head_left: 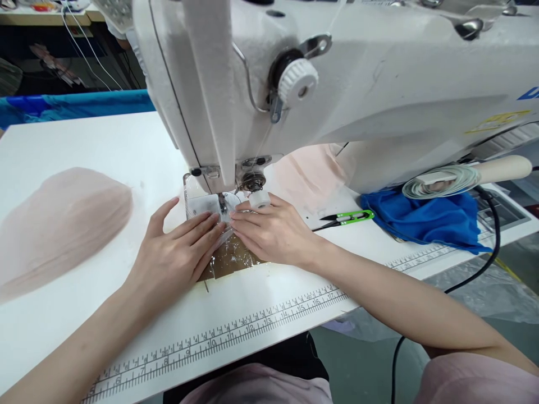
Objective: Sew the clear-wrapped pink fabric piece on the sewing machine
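My left hand lies on the machine bed left of the needle, its thumb spread away and its fingers stretched toward the presser foot. From the right, my right hand rests with fingers extended and close together, their tips beside the foot; its thumb is hidden. A thin, sheer piece of fabric shows between the fingertips, over the brown, plastic-covered plate. Pale pink fabric lies behind my right hand under the arm of the white sewing machine.
Another sheer pink fabric piece lies at the left on the white table, which has a printed ruler edge. Green thread snips, a blue cloth and a coil of pale tape are at the right. A black cable hangs there.
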A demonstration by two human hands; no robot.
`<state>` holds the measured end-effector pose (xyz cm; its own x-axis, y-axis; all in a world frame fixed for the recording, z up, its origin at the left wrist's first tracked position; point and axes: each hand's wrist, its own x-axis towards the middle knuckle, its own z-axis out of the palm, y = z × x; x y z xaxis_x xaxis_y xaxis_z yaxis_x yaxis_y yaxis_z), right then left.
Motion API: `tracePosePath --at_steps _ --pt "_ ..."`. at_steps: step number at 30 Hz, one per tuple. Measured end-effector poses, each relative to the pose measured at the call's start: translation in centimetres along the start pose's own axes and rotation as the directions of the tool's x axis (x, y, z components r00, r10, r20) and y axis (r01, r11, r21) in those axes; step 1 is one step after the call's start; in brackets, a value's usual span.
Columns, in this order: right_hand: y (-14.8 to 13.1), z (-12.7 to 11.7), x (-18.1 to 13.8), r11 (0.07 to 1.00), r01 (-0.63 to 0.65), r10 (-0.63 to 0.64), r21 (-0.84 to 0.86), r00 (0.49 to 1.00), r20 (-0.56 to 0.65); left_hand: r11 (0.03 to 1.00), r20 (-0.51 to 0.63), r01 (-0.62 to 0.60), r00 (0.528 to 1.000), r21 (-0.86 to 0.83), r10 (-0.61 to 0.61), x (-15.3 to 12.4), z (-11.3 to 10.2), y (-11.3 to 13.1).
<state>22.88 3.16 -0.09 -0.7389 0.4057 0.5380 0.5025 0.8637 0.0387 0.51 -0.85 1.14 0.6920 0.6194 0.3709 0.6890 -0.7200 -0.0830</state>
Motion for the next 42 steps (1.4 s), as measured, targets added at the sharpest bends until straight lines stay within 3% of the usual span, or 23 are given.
tracePosePath --at_steps 26,35,42 --pt "0.17 0.3 0.49 0.998 -0.056 0.059 -0.04 0.996 0.061 0.998 0.019 0.063 0.998 0.003 -0.063 0.54 0.45 -0.71" --pt "0.19 0.31 0.48 0.998 -0.054 0.056 -0.035 0.997 0.046 0.999 -0.056 0.028 0.998 0.021 -0.027 0.54 0.8 -0.87" --pt "0.22 0.22 0.5 0.998 -0.053 0.056 -0.043 0.995 0.081 0.999 -0.049 0.028 0.998 0.036 -0.026 0.59 0.63 -0.67"
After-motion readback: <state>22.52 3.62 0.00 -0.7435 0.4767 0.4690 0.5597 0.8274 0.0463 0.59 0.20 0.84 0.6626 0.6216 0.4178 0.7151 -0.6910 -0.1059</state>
